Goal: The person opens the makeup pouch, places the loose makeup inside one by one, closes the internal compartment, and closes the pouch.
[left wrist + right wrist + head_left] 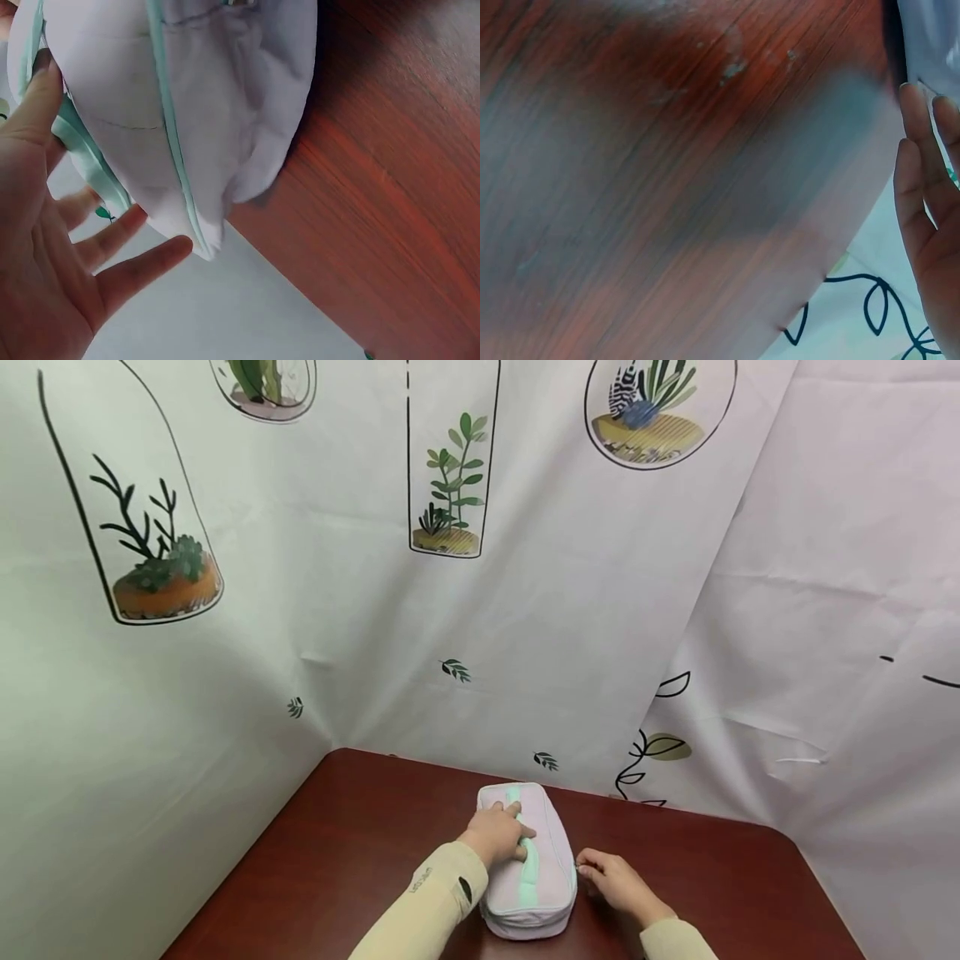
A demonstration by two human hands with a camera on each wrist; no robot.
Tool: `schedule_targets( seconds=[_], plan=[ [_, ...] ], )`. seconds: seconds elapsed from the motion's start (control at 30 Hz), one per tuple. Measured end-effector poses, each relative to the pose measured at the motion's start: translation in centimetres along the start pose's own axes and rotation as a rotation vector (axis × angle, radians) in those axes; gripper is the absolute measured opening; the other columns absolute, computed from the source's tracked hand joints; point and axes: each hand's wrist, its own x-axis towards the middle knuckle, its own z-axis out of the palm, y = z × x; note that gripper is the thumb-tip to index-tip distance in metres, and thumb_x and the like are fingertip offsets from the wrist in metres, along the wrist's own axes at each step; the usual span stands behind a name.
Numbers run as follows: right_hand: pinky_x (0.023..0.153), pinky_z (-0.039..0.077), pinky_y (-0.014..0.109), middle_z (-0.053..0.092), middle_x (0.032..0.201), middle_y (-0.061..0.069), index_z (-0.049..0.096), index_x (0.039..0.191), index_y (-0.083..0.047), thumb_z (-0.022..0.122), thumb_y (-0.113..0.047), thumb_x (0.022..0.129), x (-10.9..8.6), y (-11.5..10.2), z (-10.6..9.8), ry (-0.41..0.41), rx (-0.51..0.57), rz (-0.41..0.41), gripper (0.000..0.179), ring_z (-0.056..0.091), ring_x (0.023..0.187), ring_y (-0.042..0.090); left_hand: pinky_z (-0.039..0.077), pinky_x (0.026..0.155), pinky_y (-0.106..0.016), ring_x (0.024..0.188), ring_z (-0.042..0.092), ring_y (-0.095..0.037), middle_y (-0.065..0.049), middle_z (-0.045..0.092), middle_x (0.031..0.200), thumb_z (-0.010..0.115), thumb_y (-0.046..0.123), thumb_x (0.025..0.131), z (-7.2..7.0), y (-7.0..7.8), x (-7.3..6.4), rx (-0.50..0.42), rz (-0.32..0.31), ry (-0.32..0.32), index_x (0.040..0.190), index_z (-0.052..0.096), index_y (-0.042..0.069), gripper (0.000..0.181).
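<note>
A pale lilac zippered pouch (551,843) with mint trim lies on the table, its mint carrying strap (529,870) running along the top. My left hand (497,833) rests on the pouch with fingers spread; in the left wrist view the hand (52,247) lies across the mint strap (94,161), fingertips on the lilac fabric. At the pouch's right side, my right hand (611,881) pinches what looks like a small zipper pull, mostly hidden by the fingertips. The right wrist view shows that hand (934,202) against the pouch's edge (934,45).
A dark red wooden table (360,843) carries the pouch. Behind it hangs a white cloth (360,610) printed with plants in glass jars, meeting the table's back edge. Another cloth stretch (847,610) hangs at the right.
</note>
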Motion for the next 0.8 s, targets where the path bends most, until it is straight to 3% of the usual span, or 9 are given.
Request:
schedule_targets(
  seconds=[0.13, 0.27, 0.37, 0.47, 0.53, 0.63, 0.7, 0.8],
  plan=[
    [0.053, 0.042, 0.025, 0.053, 0.068, 0.003, 0.057, 0.086, -0.01, 0.054, -0.014, 0.093, -0.8, -0.1, -0.2, -0.013, 0.019, 0.018, 0.009, 0.053, 0.059, 0.012, 0.049, 0.071, -0.038, 0.107, 0.051, -0.026, -0.002, 0.052, 0.13, 0.058, 0.052, 0.082, 0.1, 0.4, 0.2, 0.019, -0.061, 0.035, 0.117, 0.062, 0.045, 0.036],
    [0.052, 0.042, 0.026, 0.053, 0.069, 0.005, 0.057, 0.087, -0.007, 0.054, -0.014, 0.093, -1.3, 0.1, -0.5, -0.007, 0.039, 0.03, 0.01, 0.053, 0.058, 0.013, 0.048, 0.059, -0.035, 0.09, 0.054, -0.026, -0.01, 0.059, 0.104, 0.054, 0.057, 0.082, 0.0, 1.0, 0.4, 0.06, -0.135, 0.076, 0.106, 0.069, 0.034, 0.037],
    [0.052, 0.043, 0.026, 0.053, 0.07, 0.005, 0.056, 0.087, -0.006, 0.054, -0.015, 0.093, -1.1, 0.3, -0.2, 0.015, 0.049, 0.079, 0.011, 0.053, 0.058, 0.015, 0.047, 0.06, -0.034, 0.083, 0.051, -0.022, -0.009, 0.054, 0.09, 0.057, 0.061, 0.078, -0.2, 1.2, 0.3, 0.082, -0.151, 0.084, 0.096, 0.072, 0.025, 0.042],
    [0.053, 0.045, 0.029, 0.053, 0.071, 0.005, 0.055, 0.086, -0.006, 0.053, -0.013, 0.093, -0.9, 0.3, 0.3, 0.03, 0.071, 0.139, 0.011, 0.055, 0.06, 0.018, 0.045, 0.075, -0.041, 0.094, 0.048, -0.023, -0.006, 0.053, 0.098, 0.067, 0.059, 0.072, -0.8, 0.7, -0.1, 0.018, -0.115, 0.031, 0.102, 0.071, 0.026, 0.045],
    [0.053, 0.047, 0.031, 0.053, 0.072, 0.005, 0.054, 0.086, -0.006, 0.052, -0.012, 0.094, -0.9, 0.3, 0.4, 0.036, 0.092, 0.17, 0.01, 0.056, 0.061, 0.019, 0.037, 0.09, -0.052, 0.111, 0.045, -0.025, -0.003, 0.053, 0.115, 0.077, 0.055, 0.062, -1.3, 0.1, -0.5, -0.013, -0.081, -0.01, 0.112, 0.066, 0.031, 0.056],
    [0.053, 0.047, 0.032, 0.053, 0.072, 0.005, 0.054, 0.087, -0.006, 0.051, -0.011, 0.094, -0.9, 0.3, 0.4, 0.046, 0.098, 0.193, 0.009, 0.056, 0.06, 0.02, 0.021, 0.097, -0.065, 0.131, 0.032, -0.029, 0.004, 0.045, 0.136, 0.086, 0.046, 0.051, -1.7, -0.3, -0.9, 0.027, -0.03, -0.053, 0.123, 0.058, 0.034, 0.078],
    [0.053, 0.047, 0.032, 0.053, 0.072, 0.006, 0.054, 0.087, -0.005, 0.051, -0.011, 0.094, -0.9, 0.2, 0.4, 0.054, 0.114, 0.193, 0.01, 0.055, 0.061, 0.02, 0.019, 0.101, -0.063, 0.135, 0.026, -0.026, 0.008, 0.041, 0.14, 0.089, 0.043, 0.046, -1.4, -0.3, -1.0, 0.11, 0.034, -0.038, 0.125, 0.055, 0.032, 0.087],
    [0.054, 0.049, 0.033, 0.053, 0.073, 0.006, 0.053, 0.087, -0.005, 0.05, -0.008, 0.094, -0.9, 0.4, 0.3, 0.051, 0.148, 0.185, 0.009, 0.055, 0.062, 0.02, 0.026, 0.104, -0.048, 0.132, 0.032, -0.017, 0.011, 0.044, 0.137, 0.09, 0.038, 0.049, -0.6, -0.2, -0.7, 0.162, 0.149, -0.013, 0.124, 0.051, 0.028, 0.085]
  ],
)
